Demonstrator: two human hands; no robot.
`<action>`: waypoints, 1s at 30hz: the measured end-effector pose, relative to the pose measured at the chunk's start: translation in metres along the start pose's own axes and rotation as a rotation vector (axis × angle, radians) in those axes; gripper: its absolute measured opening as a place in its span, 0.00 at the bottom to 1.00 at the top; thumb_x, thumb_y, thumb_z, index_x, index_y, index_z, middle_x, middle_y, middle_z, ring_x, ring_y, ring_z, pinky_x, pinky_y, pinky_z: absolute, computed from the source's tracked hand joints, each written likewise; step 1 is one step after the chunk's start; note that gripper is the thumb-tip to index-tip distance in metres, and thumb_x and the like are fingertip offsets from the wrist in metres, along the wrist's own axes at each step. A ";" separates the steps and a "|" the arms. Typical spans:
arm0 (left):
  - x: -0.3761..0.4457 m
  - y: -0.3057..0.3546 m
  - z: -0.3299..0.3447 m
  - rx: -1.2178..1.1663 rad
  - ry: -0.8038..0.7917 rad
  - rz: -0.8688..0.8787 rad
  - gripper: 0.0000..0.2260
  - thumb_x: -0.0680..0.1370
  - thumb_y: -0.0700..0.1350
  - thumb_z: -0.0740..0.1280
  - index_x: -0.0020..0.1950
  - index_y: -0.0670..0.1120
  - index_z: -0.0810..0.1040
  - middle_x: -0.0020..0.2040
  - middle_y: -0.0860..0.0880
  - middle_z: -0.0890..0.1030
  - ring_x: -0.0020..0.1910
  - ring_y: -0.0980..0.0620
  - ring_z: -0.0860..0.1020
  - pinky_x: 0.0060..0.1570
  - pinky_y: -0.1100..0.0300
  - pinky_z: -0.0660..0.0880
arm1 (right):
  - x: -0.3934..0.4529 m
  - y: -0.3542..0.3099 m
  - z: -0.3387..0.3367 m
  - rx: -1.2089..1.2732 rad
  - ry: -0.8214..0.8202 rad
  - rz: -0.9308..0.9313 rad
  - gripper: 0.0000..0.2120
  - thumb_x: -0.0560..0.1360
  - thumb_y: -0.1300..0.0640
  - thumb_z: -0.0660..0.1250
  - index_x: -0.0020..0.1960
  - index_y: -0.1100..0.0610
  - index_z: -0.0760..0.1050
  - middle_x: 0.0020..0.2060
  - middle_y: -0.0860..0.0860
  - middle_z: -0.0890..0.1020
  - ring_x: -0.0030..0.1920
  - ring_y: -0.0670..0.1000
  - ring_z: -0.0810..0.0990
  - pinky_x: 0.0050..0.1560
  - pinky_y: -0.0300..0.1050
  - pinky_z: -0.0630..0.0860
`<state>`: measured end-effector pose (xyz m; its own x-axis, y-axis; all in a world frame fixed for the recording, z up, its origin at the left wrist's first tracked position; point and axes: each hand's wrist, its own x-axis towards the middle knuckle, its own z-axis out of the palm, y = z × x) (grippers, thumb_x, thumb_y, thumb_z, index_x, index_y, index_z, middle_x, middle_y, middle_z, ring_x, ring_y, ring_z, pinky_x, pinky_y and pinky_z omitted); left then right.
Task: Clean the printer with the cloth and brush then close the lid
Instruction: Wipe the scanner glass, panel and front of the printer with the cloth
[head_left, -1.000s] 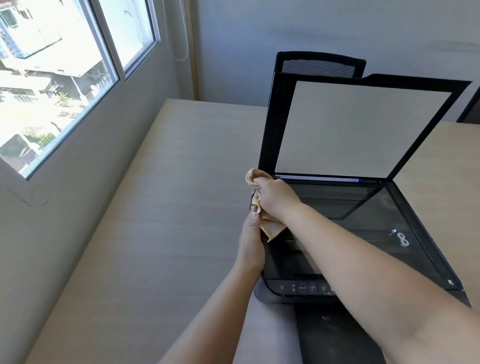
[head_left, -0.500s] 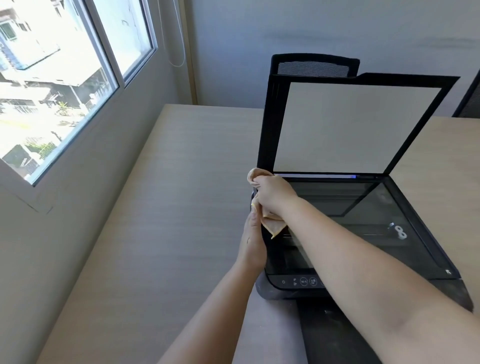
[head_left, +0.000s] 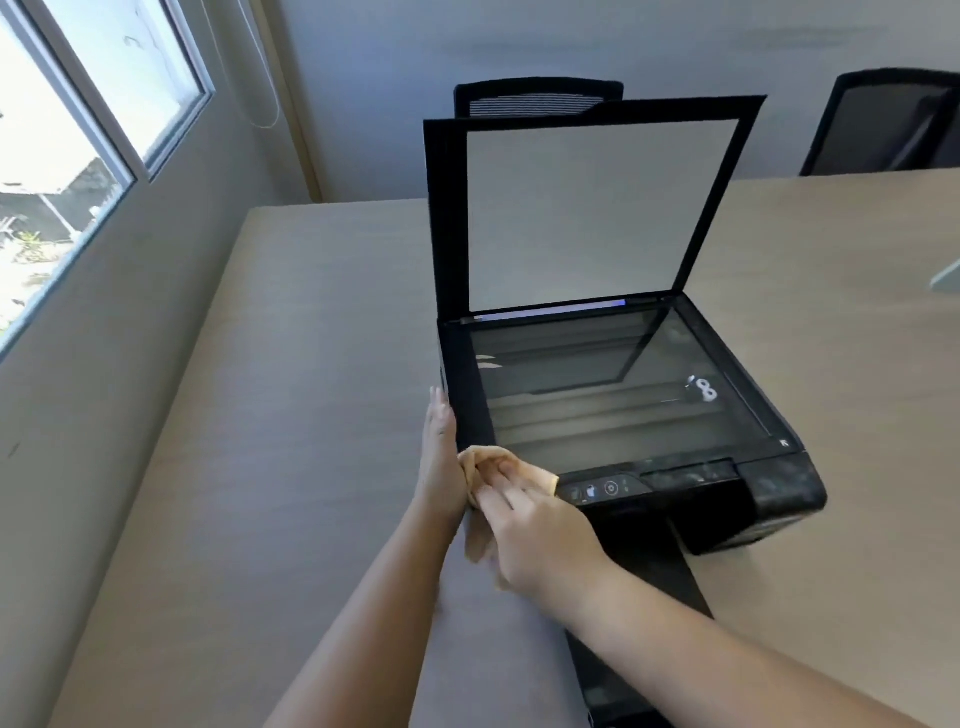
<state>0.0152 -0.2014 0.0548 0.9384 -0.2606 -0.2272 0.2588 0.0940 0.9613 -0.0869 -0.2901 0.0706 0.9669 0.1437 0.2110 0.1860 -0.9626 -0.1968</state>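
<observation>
A black printer (head_left: 769, 499) stands on a pale wooden table (head_left: 291, 395), its lid (head_left: 597, 213) raised upright over the scanner glass (head_left: 613, 395). My left hand (head_left: 441, 457) lies flat with straight fingers against the printer's left side. My right hand (head_left: 530, 525) holds a tan cloth (head_left: 524, 470) against the printer's front-left corner, by the control panel (head_left: 602, 488). Part of the cloth hangs below my right hand. No brush is in view.
Two black chairs (head_left: 535, 96) (head_left: 883, 122) stand behind the table at the wall. A window (head_left: 78, 130) fills the left wall. The printer's dark output tray (head_left: 649, 582) sticks out toward me. A pale object (head_left: 948, 278) peeks in at the right edge.
My right hand has slid the cloth from the lid's hinge corner down the printer's left edge to its front-left corner. My left hand stayed on the printer's side. The view has shifted.
</observation>
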 end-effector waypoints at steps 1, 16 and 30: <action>-0.007 0.000 0.003 0.221 0.048 0.097 0.28 0.80 0.62 0.49 0.78 0.55 0.52 0.78 0.61 0.51 0.74 0.65 0.49 0.75 0.57 0.45 | -0.011 0.010 -0.001 0.036 0.045 -0.030 0.28 0.61 0.60 0.74 0.61 0.60 0.78 0.58 0.55 0.82 0.61 0.53 0.79 0.55 0.43 0.78; -0.049 -0.007 0.068 1.449 -0.024 0.554 0.29 0.80 0.59 0.46 0.79 0.48 0.50 0.80 0.53 0.48 0.78 0.46 0.39 0.72 0.42 0.37 | -0.088 0.120 -0.013 0.024 0.246 0.264 0.22 0.74 0.61 0.53 0.63 0.63 0.76 0.64 0.58 0.77 0.67 0.56 0.72 0.58 0.48 0.76; -0.060 -0.019 0.107 1.451 -0.136 0.579 0.28 0.80 0.57 0.45 0.79 0.49 0.52 0.80 0.54 0.50 0.78 0.49 0.39 0.72 0.46 0.35 | -0.106 0.153 -0.032 -0.125 0.218 0.326 0.18 0.71 0.67 0.58 0.59 0.62 0.77 0.61 0.61 0.79 0.64 0.61 0.75 0.53 0.59 0.79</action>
<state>-0.0707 -0.2907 0.0673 0.7807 -0.6065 0.1503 -0.6235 -0.7405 0.2507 -0.1668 -0.4598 0.0487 0.9094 -0.2128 0.3573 -0.1600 -0.9721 -0.1715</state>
